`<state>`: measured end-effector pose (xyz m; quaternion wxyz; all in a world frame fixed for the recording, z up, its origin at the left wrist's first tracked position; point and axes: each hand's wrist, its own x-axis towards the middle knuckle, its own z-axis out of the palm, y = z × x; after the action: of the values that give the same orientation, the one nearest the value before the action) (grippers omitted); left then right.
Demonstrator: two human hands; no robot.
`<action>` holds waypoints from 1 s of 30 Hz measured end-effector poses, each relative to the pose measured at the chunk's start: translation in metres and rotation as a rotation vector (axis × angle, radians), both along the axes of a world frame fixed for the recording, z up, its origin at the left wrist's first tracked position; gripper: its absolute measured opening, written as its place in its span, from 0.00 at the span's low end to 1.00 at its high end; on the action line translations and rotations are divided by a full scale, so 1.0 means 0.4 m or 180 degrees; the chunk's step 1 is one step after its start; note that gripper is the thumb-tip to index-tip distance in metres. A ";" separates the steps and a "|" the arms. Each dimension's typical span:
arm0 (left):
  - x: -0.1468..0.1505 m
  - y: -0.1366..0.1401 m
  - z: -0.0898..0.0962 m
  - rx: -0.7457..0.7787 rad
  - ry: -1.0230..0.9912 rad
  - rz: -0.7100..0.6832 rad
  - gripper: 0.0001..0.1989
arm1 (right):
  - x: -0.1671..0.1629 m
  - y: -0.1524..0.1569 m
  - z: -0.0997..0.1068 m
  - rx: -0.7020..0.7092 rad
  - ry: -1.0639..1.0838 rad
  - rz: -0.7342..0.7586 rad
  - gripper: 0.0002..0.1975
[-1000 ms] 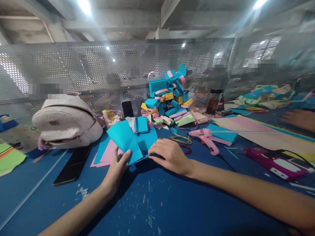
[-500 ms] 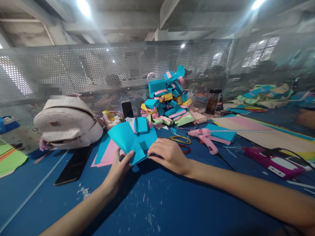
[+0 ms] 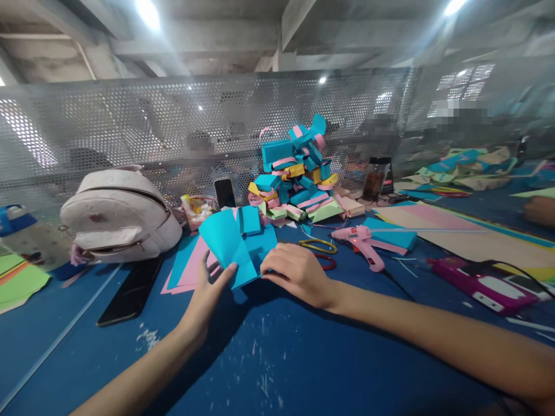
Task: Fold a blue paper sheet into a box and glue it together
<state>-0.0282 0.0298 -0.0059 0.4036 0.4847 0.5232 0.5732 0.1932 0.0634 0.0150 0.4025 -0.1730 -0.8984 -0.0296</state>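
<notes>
A sheet of blue paper (image 3: 229, 242) curls upward between my hands, its left part bent over toward the right. My left hand (image 3: 212, 283) has its thumb on the near face of the sheet, with the other fingers behind it. At the sheet's lower right corner, my right hand (image 3: 299, 274) pinches the edge with fingers curled. Pink sheets (image 3: 188, 271) and more blue paper lie beneath and behind. Just beyond stands a small folded blue paper piece (image 3: 250, 221) with a pink strip. Scissors (image 3: 323, 247) with yellow and red handles rest past my right hand.
A heap of folded paper pieces (image 3: 295, 182) stands at the back. To the right lie a pink glue gun (image 3: 362, 242), a purple power strip (image 3: 481, 286) and large paper sheets (image 3: 468, 231). Leftward are a white backpack (image 3: 121, 214), a black phone (image 3: 130, 292) and a bottle (image 3: 39, 242).
The curled left part of the blue sheet has swung to the right. My left hand has shifted slightly, its fingers further spread; my right hand stays in place.
</notes>
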 end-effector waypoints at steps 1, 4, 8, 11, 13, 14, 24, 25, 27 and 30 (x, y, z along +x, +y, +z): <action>-0.001 0.000 0.007 0.0032 0.0134 0.0057 0.38 | 0.001 0.000 0.000 -0.0006 0.0014 0.0002 0.07; -0.009 0.002 0.027 0.0527 0.0852 0.0237 0.40 | 0.001 0.001 0.001 -0.0037 0.0024 0.0013 0.07; -0.024 -0.001 0.055 0.1368 0.2093 0.0316 0.23 | 0.001 -0.001 0.001 -0.0059 0.0023 0.0043 0.07; -0.030 -0.008 0.073 0.1530 0.2430 0.0041 0.06 | 0.001 -0.002 0.001 -0.0054 0.0010 0.0055 0.07; -0.031 -0.012 0.080 0.1560 0.2416 -0.0196 0.09 | 0.002 -0.003 0.003 -0.0072 -0.0009 0.0030 0.07; -0.031 -0.013 0.081 0.1579 0.2409 -0.0270 0.11 | 0.002 -0.003 0.003 -0.0083 -0.0013 0.0015 0.07; -0.038 -0.019 0.069 0.2044 0.2735 -0.0608 0.14 | 0.002 -0.001 0.005 -0.0126 0.0009 -0.0029 0.07; -0.037 -0.020 0.069 0.2070 0.2755 -0.0615 0.14 | 0.002 0.000 0.005 -0.0130 0.0008 -0.0029 0.07; -0.034 -0.022 0.068 0.2107 0.2772 -0.0620 0.14 | 0.003 0.001 0.004 -0.0144 0.0003 -0.0017 0.07; -0.031 -0.023 0.066 0.2126 0.2780 -0.0618 0.13 | 0.004 0.002 0.002 -0.0172 0.0020 -0.0009 0.06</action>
<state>-0.0404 0.0206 0.0206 0.0246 0.8247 0.3847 0.4139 0.1946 0.0640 0.0158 0.4005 -0.1851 -0.8974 -0.0053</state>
